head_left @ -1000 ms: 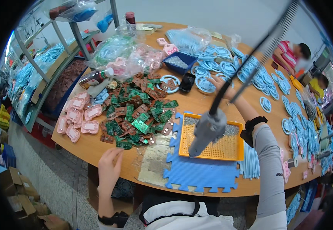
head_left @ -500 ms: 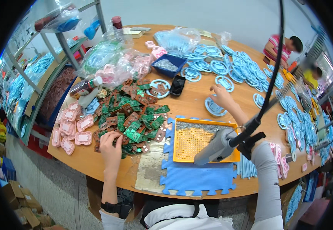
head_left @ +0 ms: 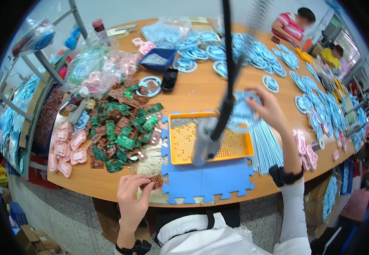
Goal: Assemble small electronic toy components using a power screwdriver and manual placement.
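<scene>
Near the front edge of the table, my left hand (head_left: 132, 199) pinches a small brown circuit board (head_left: 157, 182) between thumb and fingers. My right hand (head_left: 270, 109) grips a light blue round plastic part (head_left: 240, 108) above the far right corner of a yellow tray (head_left: 177, 160). Small screws lie in this tray, many along its far side. A grey electric screwdriver (head_left: 205, 144) hangs over the tray from a cable and spring, touching neither hand. Under the tray is a blue foam mat (head_left: 212, 182). Green and brown circuit boards (head_left: 123, 132) are heaped left of it.
Pink plastic parts (head_left: 61, 148) lie at the left edge, near a bottle (head_left: 75, 101). A dark blue bin (head_left: 158, 60) and a black box (head_left: 169, 80) stand farther back. Light blue sticks (head_left: 264, 148) lie right of the tray. Blue round parts (head_left: 259, 53) cover the far side, where a co-worker (head_left: 290, 27) sits.
My left hand has come from the board heap toward the table's front edge with a brown circuit board. My right hand has picked up a blue round part and brought it nearer the tray.
</scene>
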Demonstrator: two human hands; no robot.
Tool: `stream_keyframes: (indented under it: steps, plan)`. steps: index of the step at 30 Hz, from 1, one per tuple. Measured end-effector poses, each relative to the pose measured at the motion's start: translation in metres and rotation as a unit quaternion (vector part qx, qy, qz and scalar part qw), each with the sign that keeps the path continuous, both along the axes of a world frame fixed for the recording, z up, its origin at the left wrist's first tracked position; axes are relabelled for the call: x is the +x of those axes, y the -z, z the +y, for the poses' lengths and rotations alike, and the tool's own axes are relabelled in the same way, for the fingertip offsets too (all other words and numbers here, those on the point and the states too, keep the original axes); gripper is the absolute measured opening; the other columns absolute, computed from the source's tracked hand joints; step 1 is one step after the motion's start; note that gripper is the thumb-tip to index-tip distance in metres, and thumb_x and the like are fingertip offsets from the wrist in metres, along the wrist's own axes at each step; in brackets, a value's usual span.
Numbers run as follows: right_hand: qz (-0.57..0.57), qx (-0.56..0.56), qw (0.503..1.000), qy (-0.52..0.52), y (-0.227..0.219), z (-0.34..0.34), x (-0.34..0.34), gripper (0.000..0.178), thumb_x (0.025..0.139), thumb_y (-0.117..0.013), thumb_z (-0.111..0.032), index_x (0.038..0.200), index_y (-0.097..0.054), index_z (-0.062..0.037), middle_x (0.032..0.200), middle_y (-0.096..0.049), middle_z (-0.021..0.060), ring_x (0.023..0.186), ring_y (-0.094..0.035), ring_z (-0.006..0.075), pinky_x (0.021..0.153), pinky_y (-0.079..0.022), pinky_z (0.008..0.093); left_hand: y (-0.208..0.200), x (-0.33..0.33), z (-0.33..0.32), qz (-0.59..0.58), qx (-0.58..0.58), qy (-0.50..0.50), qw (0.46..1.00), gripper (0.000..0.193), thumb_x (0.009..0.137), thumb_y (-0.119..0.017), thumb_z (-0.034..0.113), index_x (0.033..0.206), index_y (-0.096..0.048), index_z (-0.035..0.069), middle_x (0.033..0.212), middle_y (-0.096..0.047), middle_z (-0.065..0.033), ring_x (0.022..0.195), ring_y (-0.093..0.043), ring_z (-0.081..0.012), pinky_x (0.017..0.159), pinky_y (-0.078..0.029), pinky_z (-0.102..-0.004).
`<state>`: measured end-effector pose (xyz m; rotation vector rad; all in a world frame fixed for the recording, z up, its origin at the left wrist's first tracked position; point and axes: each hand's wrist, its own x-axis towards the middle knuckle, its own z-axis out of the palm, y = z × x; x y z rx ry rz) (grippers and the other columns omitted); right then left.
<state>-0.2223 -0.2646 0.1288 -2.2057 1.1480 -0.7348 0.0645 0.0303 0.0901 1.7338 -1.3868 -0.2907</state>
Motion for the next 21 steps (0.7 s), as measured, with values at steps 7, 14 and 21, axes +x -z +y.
stream_keyframes:
  steps: [7,14,21]
  plan:
    - [0.009,0.239,0.966,-0.097,0.050,0.149,-0.016,0.029,0.086,-0.069,-0.015,0.111,-0.063,-0.0013,0.091,-0.069,0.0137,0.080,-0.066,0.0196,0.073,-0.052,0.0310,0.009,-0.043,0.006,0.263,0.117,0.047,0.956,0.009,0.079,-0.069,-0.003,0.087,-0.070,-0.004,0.098,-0.069,-0.0146,0.083,-0.068,-0.0197,0.064,-0.055,-0.0273]
    - [-0.053,0.036,0.994,-0.086,0.102,0.180,0.039,0.026,0.083,-0.071,-0.015,0.105,-0.065,-0.0025,0.089,-0.066,0.0140,0.079,-0.063,0.0260,0.071,-0.050,0.0318,0.016,-0.066,-0.006,0.033,0.038,0.050,0.997,0.016,0.065,-0.080,0.001,0.078,-0.072,0.003,0.093,-0.061,-0.0091,0.091,-0.057,-0.0220,0.076,-0.046,-0.0326]
    - [-0.079,0.143,0.982,-0.097,0.107,0.181,0.027,0.017,0.082,-0.068,-0.011,0.097,-0.065,-0.0019,0.090,-0.062,0.0128,0.087,-0.059,0.0320,0.079,-0.048,0.0392,0.038,-0.073,-0.010,0.094,0.072,0.119,0.986,0.015,0.066,-0.081,0.001,0.079,-0.072,0.002,0.089,-0.061,-0.0074,0.078,-0.060,-0.0188,0.068,-0.048,-0.0297]
